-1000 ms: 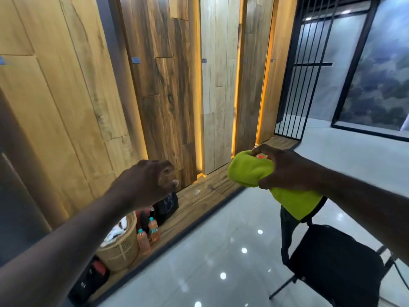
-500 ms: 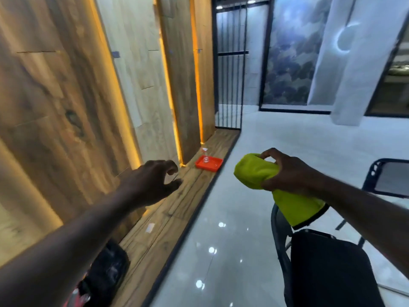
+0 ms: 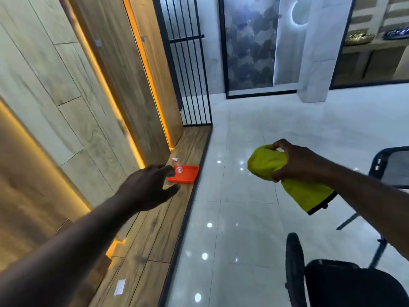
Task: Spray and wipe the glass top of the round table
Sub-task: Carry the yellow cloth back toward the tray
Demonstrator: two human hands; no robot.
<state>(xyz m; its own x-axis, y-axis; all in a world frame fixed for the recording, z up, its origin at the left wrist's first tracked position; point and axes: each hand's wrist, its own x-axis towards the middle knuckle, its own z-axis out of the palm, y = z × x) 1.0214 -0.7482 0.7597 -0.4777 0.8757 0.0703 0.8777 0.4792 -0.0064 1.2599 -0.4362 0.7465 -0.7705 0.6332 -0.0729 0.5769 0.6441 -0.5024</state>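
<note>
My right hand (image 3: 296,161) grips a bunched yellow-green cloth (image 3: 294,187), whose black-edged end hangs below my wrist. A small clear spray bottle (image 3: 178,166) with a white and red head stands in an orange tray (image 3: 187,177) on the wooden ledge along the wall. My left hand (image 3: 148,187) is stretched out in the air, fingers loosely curled and holding nothing; it lies just left of the tray in the picture, at an unclear distance from it. The round glass table is not in view.
Wood-panelled walls (image 3: 66,107) with lit orange strips run along the left. A black barred gate (image 3: 188,74) stands behind the ledge. Glossy white floor tiles (image 3: 243,218) fill the middle. One black chair (image 3: 332,284) is at lower right, another (image 3: 391,167) at the right edge.
My view has swung right along the wall, and the orange tray with the bottle has come into view and closer. Both hands keep their pose; the cloth stays in my right hand.
</note>
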